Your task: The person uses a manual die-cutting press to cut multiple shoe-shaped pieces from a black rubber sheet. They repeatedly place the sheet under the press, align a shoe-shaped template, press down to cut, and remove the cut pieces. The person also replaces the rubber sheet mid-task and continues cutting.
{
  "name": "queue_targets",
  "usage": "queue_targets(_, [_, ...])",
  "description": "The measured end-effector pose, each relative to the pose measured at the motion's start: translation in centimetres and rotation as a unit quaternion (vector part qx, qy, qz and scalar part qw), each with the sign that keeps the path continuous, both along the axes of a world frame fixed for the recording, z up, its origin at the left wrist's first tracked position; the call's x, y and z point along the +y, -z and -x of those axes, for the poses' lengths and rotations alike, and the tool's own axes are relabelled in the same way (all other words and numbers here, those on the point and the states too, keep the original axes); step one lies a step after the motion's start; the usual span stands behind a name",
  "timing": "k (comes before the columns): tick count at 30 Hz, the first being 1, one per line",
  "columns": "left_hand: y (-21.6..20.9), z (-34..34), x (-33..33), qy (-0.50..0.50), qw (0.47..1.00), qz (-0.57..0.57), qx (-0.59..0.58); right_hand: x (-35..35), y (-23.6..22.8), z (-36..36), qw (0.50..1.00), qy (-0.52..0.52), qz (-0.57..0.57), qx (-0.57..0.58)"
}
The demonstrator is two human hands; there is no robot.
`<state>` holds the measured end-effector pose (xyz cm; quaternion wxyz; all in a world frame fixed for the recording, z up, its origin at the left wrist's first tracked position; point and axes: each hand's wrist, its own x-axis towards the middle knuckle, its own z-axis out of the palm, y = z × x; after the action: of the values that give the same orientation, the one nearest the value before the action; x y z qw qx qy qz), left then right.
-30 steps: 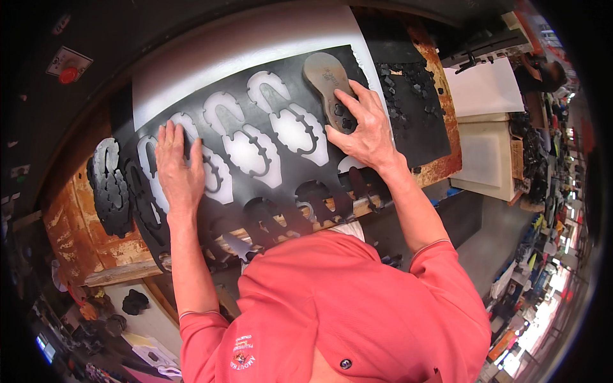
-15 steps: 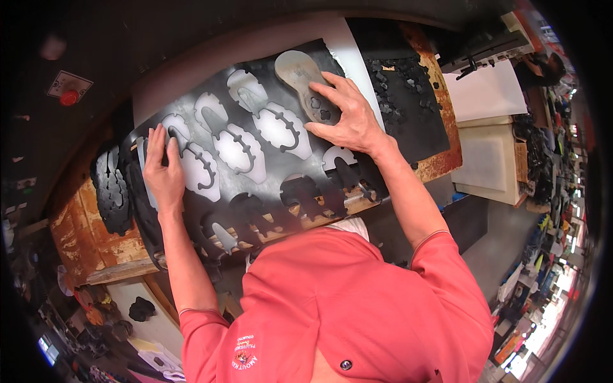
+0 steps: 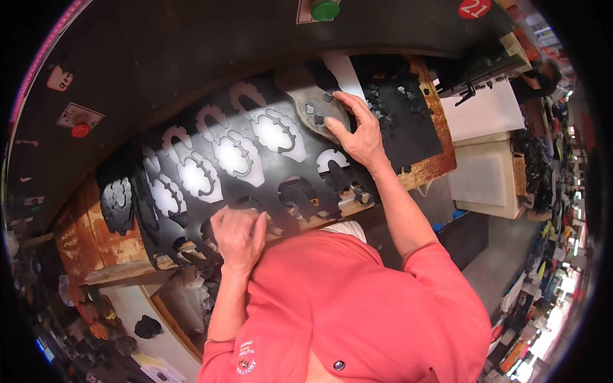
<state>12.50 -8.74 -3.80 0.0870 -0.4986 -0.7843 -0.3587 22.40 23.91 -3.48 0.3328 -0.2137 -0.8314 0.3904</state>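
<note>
A black sheet (image 3: 271, 191) with rows of sole-shaped cutouts lies across the work table, and pale surface shows through many of the holes. At its far right corner is a grey-brown sole-shaped cutting die (image 3: 297, 96) with small flower-like openings. My right hand (image 3: 363, 134) grips the die's near right edge between thumb and fingers. My left hand (image 3: 239, 239) is closed over the sheet's near edge, close to my body. Whatever its curled fingers hold, if anything, is hidden. The die's far end is in the shade of a dark machine beam (image 3: 211, 45).
The beam carries a red button (image 3: 80, 130) and a green button (image 3: 325, 10). Black cut pieces (image 3: 118, 204) are piled at the left. Small scraps (image 3: 383, 105) lie on a dark mat at the right. Beyond are a white cabinet (image 3: 482, 172) and another person (image 3: 546, 73).
My left hand has left the sheet's left side, come toward my body and closed. The dark beam now covers more of the sheet's far side. My right hand stays at the die.
</note>
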Motion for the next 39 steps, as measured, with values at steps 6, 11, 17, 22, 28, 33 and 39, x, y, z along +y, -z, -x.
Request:
queue_targets(6, [0.5,0.2,-0.2,-0.022,0.999,-0.027,0.03,0.4,-1.4,-0.2,0.991,0.046,0.034,0.122])
queue_targets(11, [1.0,0.0,-0.2,-0.056,0.997,-0.036,0.041,-1.1,-7.5,-0.4,0.972,0.022,-0.074,0.224])
queue_targets(17, [1.4,0.0,-0.4,-0.089,0.995,-0.044,0.029,-2.1,-9.5,-0.4,0.97,-0.015,-0.184,0.16])
queue_targets(22, [1.2,1.3,0.6,-0.116,0.992,-0.037,0.044,-5.4,-2.5,-5.4,0.996,0.054,-0.057,0.051])
queue_targets(28, [1.2,2.8,1.5,-0.114,0.992,-0.03,0.036,-5.7,1.0,-4.6,0.993,0.001,-0.103,-0.059])
queue_targets(33, [1.4,3.2,1.6,-0.121,0.992,-0.025,0.036,-5.2,0.9,-4.1,0.991,-0.009,-0.12,-0.058])
queue_targets(39, [1.9,2.8,1.1,-0.118,0.993,0.002,0.002,-5.5,1.5,-4.5,0.994,-0.007,-0.106,-0.042])
